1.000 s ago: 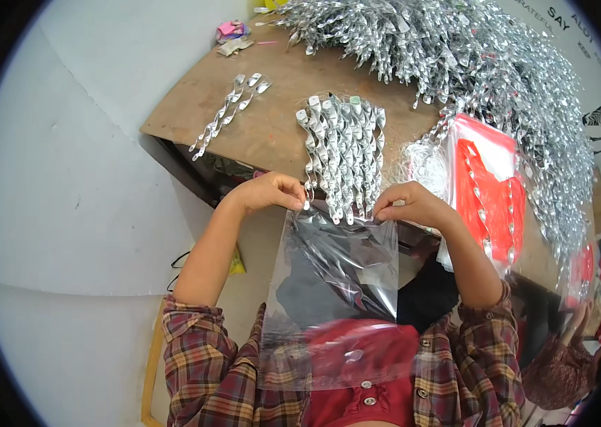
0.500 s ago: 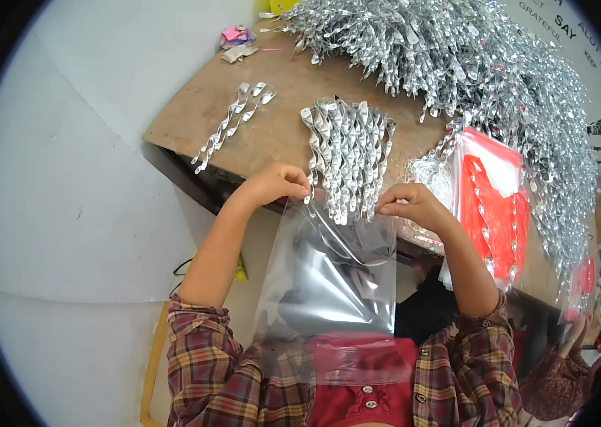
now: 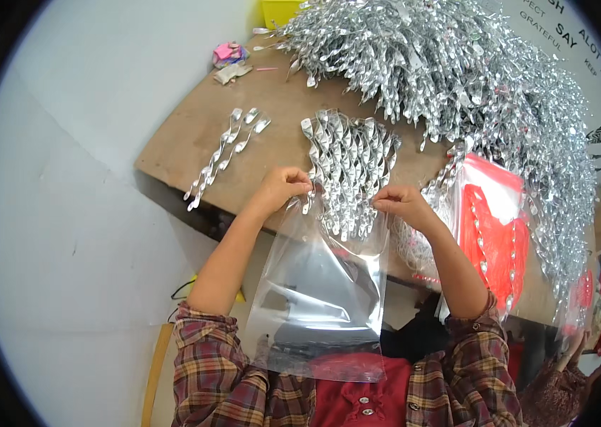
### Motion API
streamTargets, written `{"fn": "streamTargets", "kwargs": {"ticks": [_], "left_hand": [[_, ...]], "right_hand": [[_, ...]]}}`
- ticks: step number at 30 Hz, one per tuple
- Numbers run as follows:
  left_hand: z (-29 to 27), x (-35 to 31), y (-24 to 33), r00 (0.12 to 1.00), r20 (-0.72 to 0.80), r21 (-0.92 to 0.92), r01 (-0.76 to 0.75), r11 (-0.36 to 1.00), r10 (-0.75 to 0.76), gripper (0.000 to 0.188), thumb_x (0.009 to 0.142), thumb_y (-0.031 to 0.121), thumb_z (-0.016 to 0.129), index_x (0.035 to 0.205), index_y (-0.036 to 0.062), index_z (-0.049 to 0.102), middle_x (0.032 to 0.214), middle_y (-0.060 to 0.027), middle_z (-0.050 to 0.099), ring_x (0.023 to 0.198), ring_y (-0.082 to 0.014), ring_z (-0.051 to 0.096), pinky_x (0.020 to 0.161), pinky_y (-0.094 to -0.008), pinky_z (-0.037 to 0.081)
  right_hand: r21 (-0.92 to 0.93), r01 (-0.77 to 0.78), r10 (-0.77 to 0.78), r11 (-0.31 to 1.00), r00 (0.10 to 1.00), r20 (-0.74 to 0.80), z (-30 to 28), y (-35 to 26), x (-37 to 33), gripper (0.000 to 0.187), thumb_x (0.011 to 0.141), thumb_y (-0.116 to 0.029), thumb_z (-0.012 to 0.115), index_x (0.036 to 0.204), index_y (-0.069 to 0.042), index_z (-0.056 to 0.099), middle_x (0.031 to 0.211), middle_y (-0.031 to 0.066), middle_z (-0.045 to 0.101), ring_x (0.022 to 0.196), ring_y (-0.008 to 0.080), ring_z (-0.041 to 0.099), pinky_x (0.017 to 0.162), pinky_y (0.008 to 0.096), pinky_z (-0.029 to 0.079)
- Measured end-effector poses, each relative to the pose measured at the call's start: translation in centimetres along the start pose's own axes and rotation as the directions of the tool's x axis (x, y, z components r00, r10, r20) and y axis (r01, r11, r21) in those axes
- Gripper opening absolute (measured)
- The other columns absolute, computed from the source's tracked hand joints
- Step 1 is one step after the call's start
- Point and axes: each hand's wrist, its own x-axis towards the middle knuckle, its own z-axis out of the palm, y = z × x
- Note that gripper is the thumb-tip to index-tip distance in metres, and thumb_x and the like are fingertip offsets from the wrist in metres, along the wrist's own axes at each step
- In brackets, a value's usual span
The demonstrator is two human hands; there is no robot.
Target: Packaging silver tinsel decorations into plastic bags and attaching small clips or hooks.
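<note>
A clear plastic bag [image 3: 318, 299] hangs from both hands over the table's near edge, its lower end against my red shirt. My left hand [image 3: 286, 191] pinches one corner of the bag's mouth, and my right hand [image 3: 403, 204] pinches the other. Between them lies a flat bundle of silver twisted strips [image 3: 352, 164], side by side on the table. Its near ends overlap the bag's mouth; whether every strip is inside I cannot tell. Two loose silver twisted strips [image 3: 226, 153] lie farther left.
A large heap of silver twisted strips [image 3: 450, 64] covers the table's far and right side. Clear bags with red sheets [image 3: 492, 228] lie to the right, near tangled white string [image 3: 414, 245]. A yellow container [image 3: 280, 11] stands at the back. Another person's arm [image 3: 572, 349] shows at far right.
Both hands have drawn the bag's mouth a little farther up over the bundle's near ends and slightly closer together. The whole view has shifted somewhat.
</note>
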Motion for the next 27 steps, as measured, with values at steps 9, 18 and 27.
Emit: {"fn": "streamTargets", "kwargs": {"ticks": [9, 18, 27], "left_hand": [[-1.3, 3.5, -2.3, 0.989, -0.146, -0.024, -0.015, 1.000, 0.011, 0.011, 0.080, 0.005, 0.065, 0.089, -0.0009, 0.065, 0.106, -0.0086, 0.062, 0.079, -0.0078, 0.056, 0.071, -0.0215, 0.044], [-0.7, 2.9, -1.3, 0.986, -0.166, -0.067, 0.010, 0.998, -0.021, 0.007, 0.079, 0.005, 0.067, 0.085, 0.0014, 0.066, 0.124, -0.0137, 0.055, 0.091, -0.0094, 0.057, 0.078, -0.0224, 0.044], [-2.6, 2.8, -1.1, 0.999, -0.013, -0.173, 0.031, 0.984, -0.034, 0.010, 0.080, 0.004, 0.067, 0.089, 0.0012, 0.066, 0.134, -0.0131, 0.047, 0.099, -0.0115, 0.056, 0.084, -0.0255, 0.045]], "right_hand": [[-0.324, 0.092, -0.179, 0.942, 0.952, -0.249, -4.8, 2.5, 6.7, 0.028, 0.083, -0.015, 0.065, 0.109, -0.004, 0.062, 0.097, 0.0033, 0.060, 0.085, 0.0109, 0.056, 0.075, 0.0255, 0.045], [-0.533, -0.304, -0.129, 0.790, 0.767, -0.629, -7.2, 8.2, 15.6, 0.058, 0.086, -0.049, 0.050, 0.117, 0.000, 0.055, 0.110, 0.0305, 0.054, 0.106, 0.0433, 0.050, 0.094, 0.0450, 0.037], [-0.417, -0.040, -0.154, 0.908, 0.894, -0.421, -7.8, 6.7, 15.7, 0.044, 0.088, -0.040, 0.054, 0.103, 0.000, 0.063, 0.099, 0.0176, 0.062, 0.095, 0.0293, 0.059, 0.085, 0.0337, 0.043]]}}
